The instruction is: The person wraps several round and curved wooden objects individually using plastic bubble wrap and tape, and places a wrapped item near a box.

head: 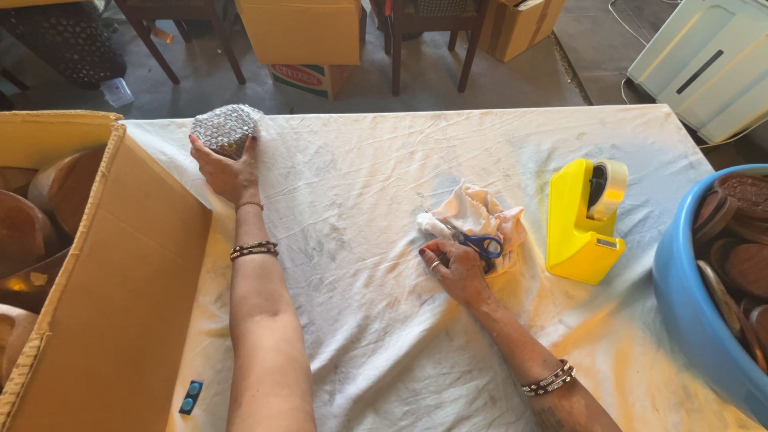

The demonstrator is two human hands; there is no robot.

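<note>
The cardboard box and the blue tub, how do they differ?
The cardboard box is tan with straight flat walls and stands at the table's left edge; the blue tub is plastic with a rounded rim and sits at the right edge. The cardboard box holds large, smooth brown rounded pieces; the blue tub holds darker, flatter brown discs stacked on edge. Both are open-topped and hold brown items.
</note>
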